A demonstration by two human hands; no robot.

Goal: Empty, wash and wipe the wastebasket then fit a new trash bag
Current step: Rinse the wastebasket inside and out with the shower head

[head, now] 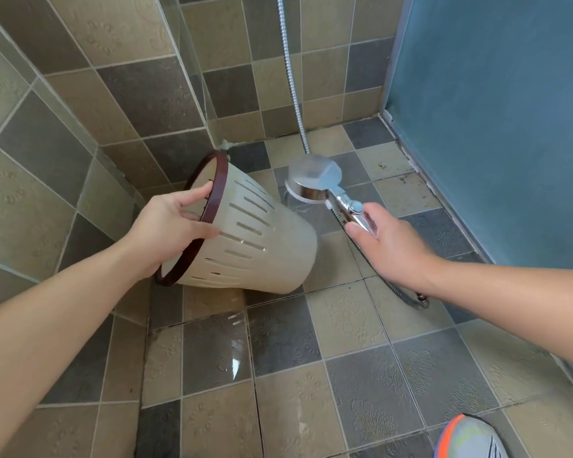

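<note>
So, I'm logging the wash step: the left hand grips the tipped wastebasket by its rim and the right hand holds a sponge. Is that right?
Not quite. The head view shows the left hand gripping the tipped wastebasket by its rim, but the right hand holds a shower head, not a sponge.

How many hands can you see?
2. The left hand grips the wastebasket by its dark rim; the right hand holds the shower head by its handle, beside the basket.

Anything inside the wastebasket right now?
Cannot tell. The wastebasket is tipped, mouth facing left and away; only a sliver of pale inner wall shows past the brown rim, where the left hand grips it. The rest is hidden.
</note>
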